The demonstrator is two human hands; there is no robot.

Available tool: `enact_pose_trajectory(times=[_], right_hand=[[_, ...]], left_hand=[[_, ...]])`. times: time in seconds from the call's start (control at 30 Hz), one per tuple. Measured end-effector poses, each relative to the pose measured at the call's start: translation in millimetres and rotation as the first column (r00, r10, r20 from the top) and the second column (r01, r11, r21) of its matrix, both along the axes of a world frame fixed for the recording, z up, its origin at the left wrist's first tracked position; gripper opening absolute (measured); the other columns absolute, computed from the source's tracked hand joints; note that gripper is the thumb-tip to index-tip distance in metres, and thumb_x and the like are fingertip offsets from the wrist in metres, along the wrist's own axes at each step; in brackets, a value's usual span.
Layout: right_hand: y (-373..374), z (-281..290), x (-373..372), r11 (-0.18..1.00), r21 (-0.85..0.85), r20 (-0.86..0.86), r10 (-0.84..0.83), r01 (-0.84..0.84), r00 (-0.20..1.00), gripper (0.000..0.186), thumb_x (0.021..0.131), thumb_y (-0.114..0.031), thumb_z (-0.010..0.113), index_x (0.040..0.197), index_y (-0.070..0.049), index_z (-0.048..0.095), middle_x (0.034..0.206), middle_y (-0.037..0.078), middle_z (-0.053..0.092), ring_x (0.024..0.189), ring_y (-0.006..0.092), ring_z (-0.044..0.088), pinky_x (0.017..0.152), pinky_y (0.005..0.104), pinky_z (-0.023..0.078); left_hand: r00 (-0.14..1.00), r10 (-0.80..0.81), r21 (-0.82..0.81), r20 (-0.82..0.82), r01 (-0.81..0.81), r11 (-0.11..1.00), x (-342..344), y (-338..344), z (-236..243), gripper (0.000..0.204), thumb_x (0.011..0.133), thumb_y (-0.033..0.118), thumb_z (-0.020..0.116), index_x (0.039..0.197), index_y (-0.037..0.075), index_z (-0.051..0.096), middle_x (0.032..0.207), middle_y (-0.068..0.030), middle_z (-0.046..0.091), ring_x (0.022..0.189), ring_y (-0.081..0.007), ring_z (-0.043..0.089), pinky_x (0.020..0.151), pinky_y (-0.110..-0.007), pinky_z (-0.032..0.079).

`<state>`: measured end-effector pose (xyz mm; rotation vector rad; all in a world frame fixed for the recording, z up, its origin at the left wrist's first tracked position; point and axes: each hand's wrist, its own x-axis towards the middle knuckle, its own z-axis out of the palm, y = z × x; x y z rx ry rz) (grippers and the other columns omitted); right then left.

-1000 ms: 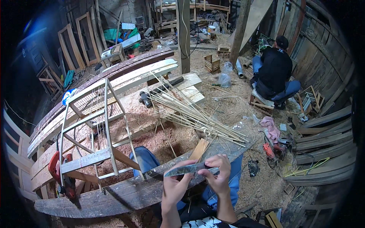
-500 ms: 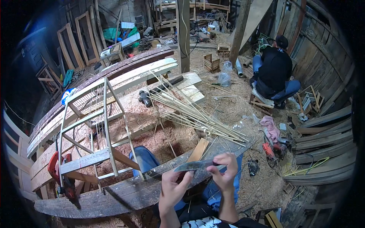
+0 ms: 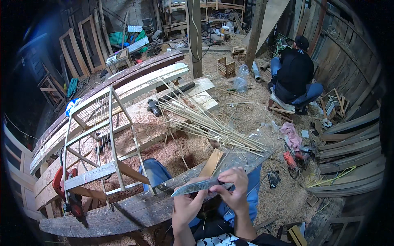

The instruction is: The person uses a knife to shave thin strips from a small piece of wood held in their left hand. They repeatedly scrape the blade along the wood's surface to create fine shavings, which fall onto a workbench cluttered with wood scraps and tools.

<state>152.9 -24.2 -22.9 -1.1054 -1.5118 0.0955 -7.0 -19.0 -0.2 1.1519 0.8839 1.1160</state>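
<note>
A knife (image 3: 192, 188) with a broad grey blade lies across the front of my hands, its tip pointing left. My right hand (image 3: 235, 189) is closed around its handle end, and the fingers hide the handle. My left hand (image 3: 185, 210) is curled just under the blade, thumb up against it; whatever its fingers pinch is covered by the blade. Beyond the hands, a flat wooden piece (image 3: 211, 162) rests on the worn plank (image 3: 123, 215). A bundle of thin pale sticks (image 3: 213, 127) lies farther off, its near ends over the plank.
To the left stands a slatted wooden frame (image 3: 92, 174), beside a red power tool (image 3: 73, 192). A hammer (image 3: 154, 107) lies on the boards behind. Another person (image 3: 296, 76) sits low at the far right. A pink cloth (image 3: 290, 136) and curved boards (image 3: 353, 151) are on the right.
The knife has slid left and down across my left hand, its tip now farther out. My right hand has moved left, closer to the left one.
</note>
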Motion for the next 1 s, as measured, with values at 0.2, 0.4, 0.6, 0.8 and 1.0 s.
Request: enact_pose_trajectory(times=[0.2, 0.4, 0.6, 0.8, 1.0], right_hand=[[-1, 1, 2, 1.000, -0.008, 0.019, -0.009, 0.009, 1.000, 0.037, 0.069, -0.035, 0.086, 0.085, -0.013, 0.060, 0.078, 0.000, 0.068, 0.068, 0.0190, 0.062, 0.066, 0.0346, 0.039], [-2, 2, 3, 1.000, 0.018, 0.035, -0.020, 0.019, 0.999, 0.037, 0.069, -0.036, 0.086, 0.084, -0.013, 0.060, 0.078, 0.000, 0.068, 0.068, 0.0190, 0.062, 0.067, 0.0343, 0.039], [-2, -12, 27, 0.979, 0.006, -0.055, -0.203, 0.203, 0.978, 0.037, 0.072, -0.034, 0.085, 0.083, -0.011, 0.059, 0.081, 0.003, 0.067, 0.074, 0.0226, 0.061, 0.070, 0.0362, 0.042], [-6, -9, 39, 0.960, -0.032, -0.032, -0.278, 0.277, 0.960, 0.037, 0.072, -0.032, 0.085, 0.082, -0.010, 0.058, 0.081, 0.004, 0.067, 0.075, 0.0236, 0.062, 0.070, 0.0365, 0.043], [-1, 0, 9, 0.997, 0.003, 0.008, -0.079, 0.079, 0.997, 0.036, 0.069, -0.035, 0.086, 0.084, -0.013, 0.061, 0.079, 0.002, 0.069, 0.069, 0.0211, 0.063, 0.067, 0.0345, 0.041]], left_hand=[[1.000, -0.006, -0.089, 0.024, 0.008, 0.996, -4, -2, 3, 0.025, 0.090, -0.005, 0.061, 0.114, -0.006, 0.067, 0.099, -0.0058, 0.069, 0.084, -0.0091, 0.062, 0.072, -0.021, 0.050], [0.999, 0.012, 0.032, -0.036, -0.011, 0.999, -3, -3, 10, 0.020, 0.090, -0.004, 0.061, 0.108, -0.006, 0.070, 0.097, -0.0063, 0.070, 0.084, -0.0081, 0.063, 0.072, -0.022, 0.050], [0.996, -0.053, 0.041, -0.069, 0.056, 0.998, -14, 0, 11, 0.017, 0.092, 0.000, 0.063, 0.105, -0.007, 0.069, 0.095, -0.0079, 0.071, 0.084, -0.0091, 0.064, 0.075, -0.023, 0.051], [1.000, -0.026, -0.032, -0.017, 0.025, 0.999, -7, -1, 15, 0.020, 0.094, 0.002, 0.062, 0.111, -0.007, 0.067, 0.087, -0.0054, 0.068, 0.075, -0.0073, 0.060, 0.068, -0.021, 0.049], [0.997, -0.064, -0.156, -0.030, 0.059, 0.986, -5, -3, 11, 0.020, 0.095, 0.002, 0.061, 0.112, -0.007, 0.066, 0.092, -0.0049, 0.067, 0.076, -0.0060, 0.057, 0.069, -0.021, 0.047]])
